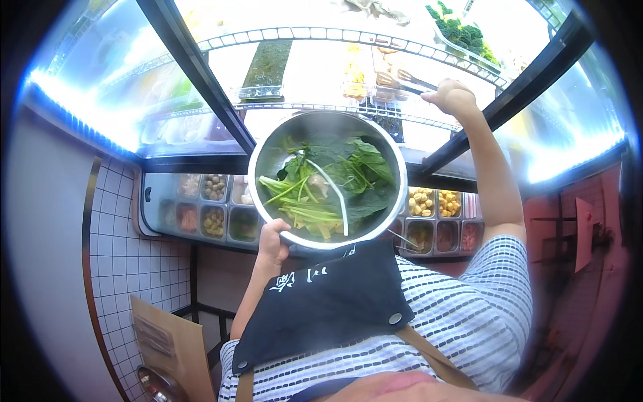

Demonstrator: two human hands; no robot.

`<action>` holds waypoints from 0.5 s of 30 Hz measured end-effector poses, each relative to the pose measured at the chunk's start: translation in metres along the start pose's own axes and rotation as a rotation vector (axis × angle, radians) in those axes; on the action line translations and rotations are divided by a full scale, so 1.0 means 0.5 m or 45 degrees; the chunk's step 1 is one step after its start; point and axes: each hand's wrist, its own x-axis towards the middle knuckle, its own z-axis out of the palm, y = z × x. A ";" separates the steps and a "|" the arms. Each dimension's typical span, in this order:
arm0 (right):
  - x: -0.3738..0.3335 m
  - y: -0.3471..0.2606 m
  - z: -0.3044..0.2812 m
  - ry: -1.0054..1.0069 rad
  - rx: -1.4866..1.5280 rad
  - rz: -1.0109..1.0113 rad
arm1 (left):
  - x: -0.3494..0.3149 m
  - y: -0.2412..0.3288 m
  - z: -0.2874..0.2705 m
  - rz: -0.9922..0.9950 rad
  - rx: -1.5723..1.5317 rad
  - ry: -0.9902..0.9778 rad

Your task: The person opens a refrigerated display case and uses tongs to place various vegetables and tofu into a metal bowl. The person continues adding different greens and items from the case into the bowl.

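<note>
Nearest the camera hang a dark apron (328,301) and a striped shirt (469,321). Just beyond them the left hand (273,242) holds a steel bowl (268,157) at chest height, fingers clenched on its near-left rim. The bowl is already well loaded: dark leafy greens (355,167), pale green stalks (301,208) and a white strip across them cover most of its bottom, so the gathering looks well along, though there is room for more. Behind the bowl sit lower trays of small items (214,201), some round and yellowish. Farther off, the right hand (454,97) reaches into the lit case, closed around tongs (402,80) whose tips lie over a wire shelf (375,107); glare hides whether they grip any food. Broccoli (462,33) lies farthest back, well apart.
</note>
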 end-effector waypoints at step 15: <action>-0.176 0.075 -0.046 -0.328 0.841 -0.296 | -0.012 -0.008 0.005 0.049 -0.072 -0.046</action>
